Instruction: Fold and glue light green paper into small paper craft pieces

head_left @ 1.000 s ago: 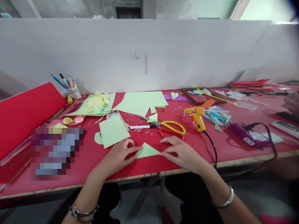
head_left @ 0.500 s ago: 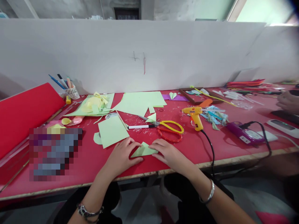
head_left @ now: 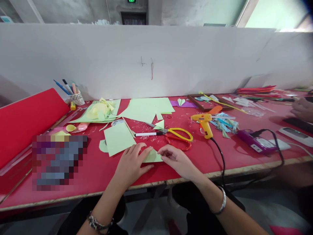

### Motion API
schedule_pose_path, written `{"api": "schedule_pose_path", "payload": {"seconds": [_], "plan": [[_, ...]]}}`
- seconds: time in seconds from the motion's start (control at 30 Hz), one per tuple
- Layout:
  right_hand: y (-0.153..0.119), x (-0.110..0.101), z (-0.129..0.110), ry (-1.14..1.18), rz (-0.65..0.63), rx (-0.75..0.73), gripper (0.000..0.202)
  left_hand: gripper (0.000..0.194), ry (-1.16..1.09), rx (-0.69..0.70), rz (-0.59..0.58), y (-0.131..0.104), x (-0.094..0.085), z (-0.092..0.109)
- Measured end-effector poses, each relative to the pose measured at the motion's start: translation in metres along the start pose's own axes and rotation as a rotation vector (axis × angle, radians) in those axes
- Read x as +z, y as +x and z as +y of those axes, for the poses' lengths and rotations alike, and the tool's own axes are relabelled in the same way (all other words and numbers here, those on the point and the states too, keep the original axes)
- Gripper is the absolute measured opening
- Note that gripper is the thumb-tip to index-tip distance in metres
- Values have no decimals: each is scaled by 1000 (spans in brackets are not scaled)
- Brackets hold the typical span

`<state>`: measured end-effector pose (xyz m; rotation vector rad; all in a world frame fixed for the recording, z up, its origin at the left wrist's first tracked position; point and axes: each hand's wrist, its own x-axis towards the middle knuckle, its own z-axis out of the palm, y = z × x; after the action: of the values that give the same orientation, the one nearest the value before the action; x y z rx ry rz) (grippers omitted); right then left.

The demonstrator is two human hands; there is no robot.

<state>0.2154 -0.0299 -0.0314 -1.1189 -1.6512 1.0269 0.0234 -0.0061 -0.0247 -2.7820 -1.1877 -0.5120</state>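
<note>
A small folded piece of pale green paper (head_left: 152, 157) lies on the red tabletop near its front edge. My left hand (head_left: 132, 163) rests over the paper's left part, fingers stretched and thumb apart. At the paper's right end, my right hand (head_left: 174, 160) has thumb and forefinger closed on the edge. Just behind are a square green sheet (head_left: 119, 138), a white pen with a black cap (head_left: 148, 134) and scissors with yellow and red handles (head_left: 179, 134). A small green paper triangle (head_left: 159, 124) lies across the scissor blades.
To the right, a yellow glue gun (head_left: 204, 123) trails a black cable near a purple power strip (head_left: 256, 142). Larger green sheets (head_left: 146, 106) lie at the back. A pen cup (head_left: 77, 98) and red board (head_left: 29, 120) stand left. Another person's hand (head_left: 303, 109) shows far right.
My left hand has slid slightly right over the folded paper, covering more of it. My right fingers have curled into a pinch at its right end. The view has tilted up a little.
</note>
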Motion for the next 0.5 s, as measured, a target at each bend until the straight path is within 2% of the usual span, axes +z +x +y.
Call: {"api": "schedule_pose_path", "payload": {"seconds": [0.1, 0.23, 0.3, 0.4, 0.5], "plan": [[1, 2, -6, 102, -24, 50, 8, 35, 79, 127, 92, 0, -1, 0], [2, 1, -7, 102, 1, 65, 6, 26, 76, 210, 101, 0, -3, -1], [2, -1, -3, 89, 75, 49, 6, 26, 17, 165, 86, 0, -5, 0], [2, -5, 2, 79, 215, 42, 7, 27, -180, 6, 29, -2, -10, 5], [0, -5, -1, 48, 255, 4, 12, 27, -367, -127, -45, -2, -15, 10]]}}
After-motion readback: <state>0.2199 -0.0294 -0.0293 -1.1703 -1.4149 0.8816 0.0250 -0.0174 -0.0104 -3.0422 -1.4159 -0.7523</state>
